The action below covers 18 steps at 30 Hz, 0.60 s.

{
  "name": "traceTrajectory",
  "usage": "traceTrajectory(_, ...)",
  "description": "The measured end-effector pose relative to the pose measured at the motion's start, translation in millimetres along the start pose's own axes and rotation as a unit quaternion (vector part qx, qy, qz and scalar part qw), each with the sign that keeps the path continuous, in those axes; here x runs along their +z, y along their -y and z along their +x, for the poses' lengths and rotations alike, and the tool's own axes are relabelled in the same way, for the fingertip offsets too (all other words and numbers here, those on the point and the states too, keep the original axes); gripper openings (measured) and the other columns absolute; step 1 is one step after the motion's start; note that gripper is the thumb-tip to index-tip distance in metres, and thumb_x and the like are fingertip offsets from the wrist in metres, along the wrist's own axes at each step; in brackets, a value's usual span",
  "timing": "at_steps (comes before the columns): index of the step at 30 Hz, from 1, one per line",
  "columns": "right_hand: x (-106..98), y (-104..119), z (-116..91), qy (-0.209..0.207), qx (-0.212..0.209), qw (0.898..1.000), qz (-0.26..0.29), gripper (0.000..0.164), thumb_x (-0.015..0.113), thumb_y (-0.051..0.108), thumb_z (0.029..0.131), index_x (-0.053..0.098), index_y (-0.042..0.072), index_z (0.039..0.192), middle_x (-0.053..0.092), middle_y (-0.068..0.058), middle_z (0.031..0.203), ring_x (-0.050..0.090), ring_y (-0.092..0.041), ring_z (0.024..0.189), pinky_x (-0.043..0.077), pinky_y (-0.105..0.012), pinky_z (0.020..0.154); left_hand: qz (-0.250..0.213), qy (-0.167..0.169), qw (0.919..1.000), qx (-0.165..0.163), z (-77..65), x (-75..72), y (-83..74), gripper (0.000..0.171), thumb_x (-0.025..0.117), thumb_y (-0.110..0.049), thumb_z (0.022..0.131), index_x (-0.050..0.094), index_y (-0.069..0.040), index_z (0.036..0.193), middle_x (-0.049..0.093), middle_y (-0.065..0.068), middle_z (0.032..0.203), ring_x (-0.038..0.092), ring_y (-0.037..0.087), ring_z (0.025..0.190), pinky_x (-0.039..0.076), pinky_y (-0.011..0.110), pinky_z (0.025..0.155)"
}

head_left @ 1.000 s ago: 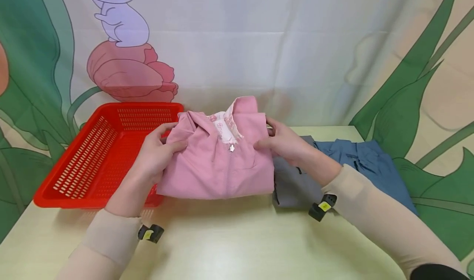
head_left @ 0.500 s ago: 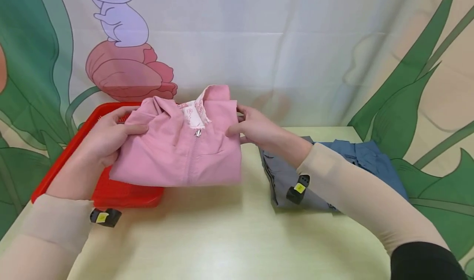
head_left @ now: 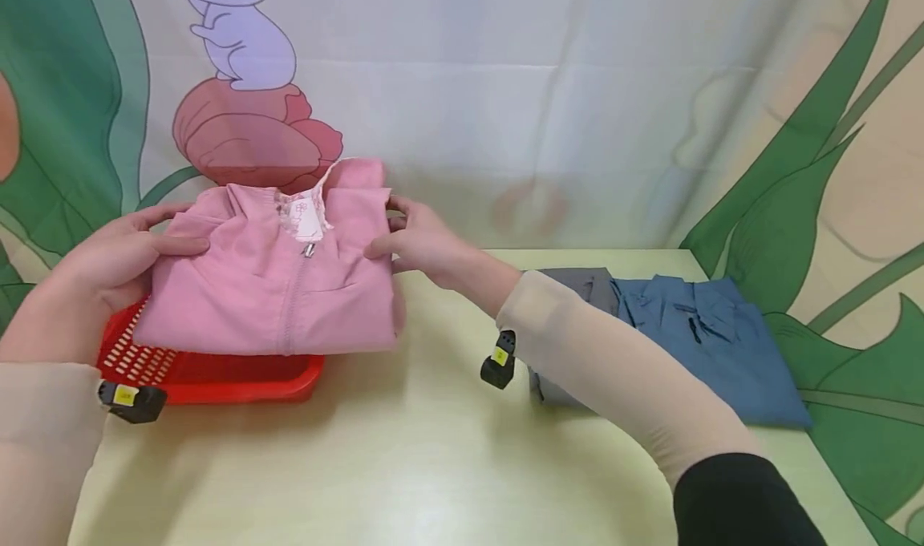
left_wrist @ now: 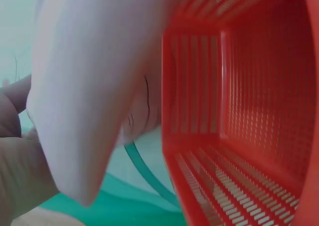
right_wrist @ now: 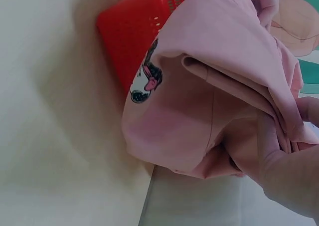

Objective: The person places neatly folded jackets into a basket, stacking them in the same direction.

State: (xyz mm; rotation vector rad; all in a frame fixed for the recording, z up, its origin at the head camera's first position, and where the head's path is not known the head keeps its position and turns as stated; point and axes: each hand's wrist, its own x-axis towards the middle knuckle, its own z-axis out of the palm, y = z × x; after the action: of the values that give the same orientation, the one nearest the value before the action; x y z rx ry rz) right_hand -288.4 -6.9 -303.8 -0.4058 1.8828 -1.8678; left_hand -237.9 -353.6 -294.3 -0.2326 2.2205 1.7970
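A folded pink zip-up jacket (head_left: 267, 289) hangs in the air between both hands, its collar and silver zip pull facing up. The left hand (head_left: 119, 253) grips its left side, thumb on top and the other fingers behind the cloth. At the right side the right hand (head_left: 426, 241) pinches the folded layers between thumb and fingers, as the right wrist view also shows. Below and behind the jacket stands a red plastic basket (head_left: 238, 390), largely covered by it in the head view. The left wrist view looks into the basket's slotted interior (left_wrist: 194, 86). A printed dog picture (right_wrist: 147, 79) shows on the jacket's underside.
Folded grey trousers (head_left: 577, 281) lie on the table (head_left: 404, 466) at the right, partly behind the right forearm. Beside them is a folded blue garment (head_left: 715, 353). A printed curtain (head_left: 462, 113) hangs behind the table.
Both hands have carried the pink jacket leftward and slightly up, from beside the red basket to above it. The grip on it looks the same. The basket and folded clothes stay put.
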Motion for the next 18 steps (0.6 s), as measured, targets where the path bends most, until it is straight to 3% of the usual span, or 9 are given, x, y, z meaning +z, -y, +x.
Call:
traceTrajectory(4,21.8,-1.9,12.6,0.000,-0.012,1.000,0.020,0.078,0.069,-0.009,0.088,0.036,0.007,0.156,0.061,-0.008,0.126,0.065,-0.023,0.103,0.061,-0.038,0.079,-0.025,-0.024,0.9994,0.002,-0.9,-25.8,9.3,0.074,0.070,-0.028,0.099,0.025,-0.033,0.157,0.056,-0.015,0.114,0.064,0.003,0.092,0.058,0.024,0.077)
traceTrajectory(8,43.2,-1.4,21.0,0.001,-0.034,0.999,0.042,0.075,0.072,-0.009,0.087,0.040,0.006,0.154,0.064,-0.008,0.114,0.066,-0.022,0.095,0.061,-0.037,0.075,-0.052,-0.059,0.9966,0.022,-7.8,-47.8,14.3,0.058,0.071,-0.019,0.098,0.040,-0.036,0.145,0.063,-0.020,0.096,0.066,0.004,0.082,0.058,0.024,0.069)
traceTrajectory(12,59.1,-3.2,28.0,-0.013,-0.049,0.998,0.043,0.074,0.075,-0.007,0.086,0.042,0.004,0.151,0.065,-0.007,0.108,0.066,-0.020,0.092,0.061,-0.036,0.076,-0.002,-0.116,0.9924,0.040,-15.1,-60.9,17.4,0.051,0.073,-0.025,0.097,0.046,-0.041,0.137,0.060,-0.024,0.090,0.064,0.002,0.075,0.057,0.022,0.063)
traceTrajectory(16,69.8,-11.3,36.8,-0.048,-0.061,0.997,-0.014,0.072,0.079,-0.004,0.084,0.047,0.001,0.148,0.067,-0.008,0.111,0.064,-0.015,0.094,0.057,-0.025,0.081,0.072,-0.154,0.9845,0.043,-18.1,-64.8,21.6,0.044,0.070,-0.031,0.098,0.046,-0.043,0.133,0.054,-0.027,0.087,0.061,-0.001,0.072,0.057,0.020,0.062)
traceTrajectory(18,73.6,-17.8,41.2,-0.066,-0.061,0.995,-0.051,0.070,0.081,-0.001,0.084,0.049,-0.001,0.146,0.067,-0.008,0.112,0.063,-0.013,0.095,0.055,-0.020,0.081,0.100,-0.161,0.9812,0.037,-18.3,-63.8,24.4,0.044,0.067,-0.031,0.100,0.045,-0.036,0.138,0.055,-0.018,0.095,0.060,-0.001,0.072,0.057,0.021,0.062)
